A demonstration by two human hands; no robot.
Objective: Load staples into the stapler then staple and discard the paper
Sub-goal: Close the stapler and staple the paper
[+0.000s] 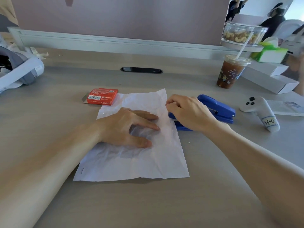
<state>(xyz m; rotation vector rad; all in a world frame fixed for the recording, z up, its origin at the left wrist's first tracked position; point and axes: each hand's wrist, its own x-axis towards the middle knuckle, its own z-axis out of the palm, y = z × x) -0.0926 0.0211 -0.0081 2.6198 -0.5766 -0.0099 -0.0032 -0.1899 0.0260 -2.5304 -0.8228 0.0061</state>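
White, creased paper (148, 162) lies flat on the grey desk (164, 203), and I take my bearings from it. On my feed the left hand (125, 127) rests on the sheet's middle, fingers straight and spread, pressing it down. The right hand (189, 111) sits at the paper's right edge, on top of the front of the blue stapler (220, 109). Its fingers are curled, but I cannot tell whether they grip the stapler or pinch the sheet's edge. The stapler lies just right of the paper, its nose at that edge and its tail pointing away. A small staple (172, 128) shows in the sheet near that same edge. The red staple box (102, 97) stands at the paper's far left corner. Right of the paper, past the stapler, lies a white controller (258, 107), and beyond the far right corner stands a cup (230, 73) of dark drink with a straw.
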